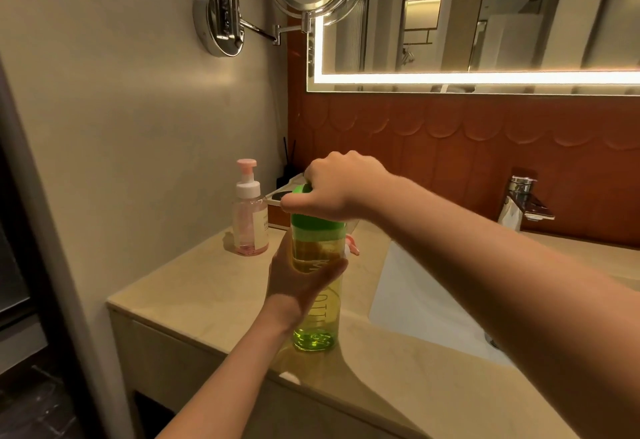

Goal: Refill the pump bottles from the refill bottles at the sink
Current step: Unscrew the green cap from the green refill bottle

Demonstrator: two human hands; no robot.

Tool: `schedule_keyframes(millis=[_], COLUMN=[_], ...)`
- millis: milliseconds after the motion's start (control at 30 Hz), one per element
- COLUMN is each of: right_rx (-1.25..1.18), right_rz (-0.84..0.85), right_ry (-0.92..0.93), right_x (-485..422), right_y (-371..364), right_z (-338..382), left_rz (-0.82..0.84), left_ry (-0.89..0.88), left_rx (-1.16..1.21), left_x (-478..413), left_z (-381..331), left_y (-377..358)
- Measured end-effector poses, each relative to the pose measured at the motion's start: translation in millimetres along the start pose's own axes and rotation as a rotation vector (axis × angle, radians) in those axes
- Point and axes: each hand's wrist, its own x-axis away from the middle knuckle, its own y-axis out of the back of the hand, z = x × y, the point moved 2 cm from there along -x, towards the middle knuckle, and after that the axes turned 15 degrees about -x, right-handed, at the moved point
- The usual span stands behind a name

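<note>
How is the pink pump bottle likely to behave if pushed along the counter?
Probably light: the pink pump bottle looks nearly empty, with liquid only near its base. Likely tippy: it stands tall and narrow, with its pump head on top. It may slide on the smooth counter.

Upright green-capped bottle (317,303) of yellow-green liquid beside sink (415,300); pink pump bottle (250,222) upright behind it

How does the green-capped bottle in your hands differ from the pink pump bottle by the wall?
Top: the clear bottle of yellow-green liquid has a wide green cap; the clear pink pump bottle has a pink-and-white pump head. Handling: the left hand grips the green-capped bottle's body and the right hand its cap; the pump bottle stands untouched on the beige counter. Both are see-through and upright.
</note>
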Motion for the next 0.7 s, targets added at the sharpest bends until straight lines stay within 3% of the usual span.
schedule_keyframes(millis=[133, 267, 400, 533, 700], right_rx=[0.221, 0.103, -0.034, -0.281, -0.531], right_rz=[-0.051, -0.1, -0.15, -0.01, 0.287], right_ry=[-0.028, -0.05, 0.054, 0.185, 0.14], right_x=[4, 5, 11, 20, 22], right_y=[-11, -12, -12, -9, -2], right_z=[15, 12, 3, -8, -22], left_rz=[-0.061, -0.052, -0.011, 0.153, 0.145], left_ry=[-0.053, -0.052, -0.024, -0.017, -0.03], left_rx=[-0.081, -0.104, -0.03, 0.074, 0.085], left_x=[3, 0, -2, -3, -4], left_z=[-4, 0, 0, 0, -1], left_y=[-3, -3, -2, 4, 2])
